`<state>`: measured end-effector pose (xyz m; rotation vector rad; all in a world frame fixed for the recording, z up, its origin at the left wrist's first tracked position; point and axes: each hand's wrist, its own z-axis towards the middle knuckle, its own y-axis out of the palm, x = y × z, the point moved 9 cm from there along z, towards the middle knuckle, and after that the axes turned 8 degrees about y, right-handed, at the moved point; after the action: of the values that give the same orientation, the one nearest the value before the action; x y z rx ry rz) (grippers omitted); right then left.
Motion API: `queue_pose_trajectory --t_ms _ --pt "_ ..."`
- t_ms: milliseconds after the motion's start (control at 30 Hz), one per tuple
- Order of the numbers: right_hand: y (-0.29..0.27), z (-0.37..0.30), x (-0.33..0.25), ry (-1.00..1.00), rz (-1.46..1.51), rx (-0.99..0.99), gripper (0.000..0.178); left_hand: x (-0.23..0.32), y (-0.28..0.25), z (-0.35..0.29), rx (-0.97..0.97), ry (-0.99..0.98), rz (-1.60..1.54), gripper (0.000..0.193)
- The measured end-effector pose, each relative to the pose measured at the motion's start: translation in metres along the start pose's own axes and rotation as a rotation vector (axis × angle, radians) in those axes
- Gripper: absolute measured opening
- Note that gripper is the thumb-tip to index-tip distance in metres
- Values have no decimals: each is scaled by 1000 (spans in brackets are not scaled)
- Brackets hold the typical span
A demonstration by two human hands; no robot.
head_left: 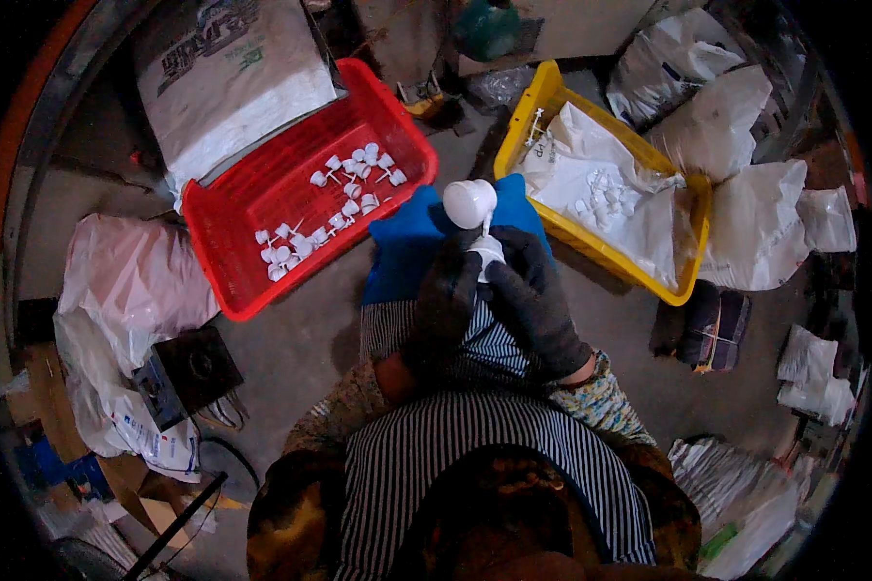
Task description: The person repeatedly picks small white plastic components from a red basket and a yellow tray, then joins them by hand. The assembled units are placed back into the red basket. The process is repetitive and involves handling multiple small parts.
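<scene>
A white plastic piece with a round, cup-shaped head (470,204) is gripped between the closed fingers of the dark-gloved left hand (443,290) and right hand (535,302), above the blue cloth (392,237). Similar white stemmed pieces (351,207) are scattered along the red plastic crate's (247,198) near edge; small white parts (606,200) are heaped toward the yellow plastic crate's (698,221) right end.

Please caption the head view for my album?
Gloved hands hold a white cupped piece between a red crate and a yellow crate.
</scene>
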<state>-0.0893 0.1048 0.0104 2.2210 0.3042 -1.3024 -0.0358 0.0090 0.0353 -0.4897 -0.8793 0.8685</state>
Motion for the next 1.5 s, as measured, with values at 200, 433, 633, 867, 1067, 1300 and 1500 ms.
queue_pose_trajectory --t_ms 200,433,633,867,1067,1300,1500 --pt "-13 12 1 -306 -616 227 35 -3 1 4 49 -46 -186 24" --pt "-1 3 7 -495 -991 308 37 -28 33 -28 -9 -232 -291 24" --pt "-14 4 25 -376 -793 365 36 -40 38 -32 119 -599 -673 31" --pt "-17 11 20 -320 -815 321 35 -30 37 -25 108 -260 -240 40" --pt "-41 29 28 -101 -77 219 31 -46 50 -5 -31 -469 -794 45" --pt "-32 12 -11 -240 -421 207 30 -37 30 8 -32 -487 -901 47" --pt "-39 19 -5 -15 -248 205 32 -29 31 6 -112 -422 -854 47"
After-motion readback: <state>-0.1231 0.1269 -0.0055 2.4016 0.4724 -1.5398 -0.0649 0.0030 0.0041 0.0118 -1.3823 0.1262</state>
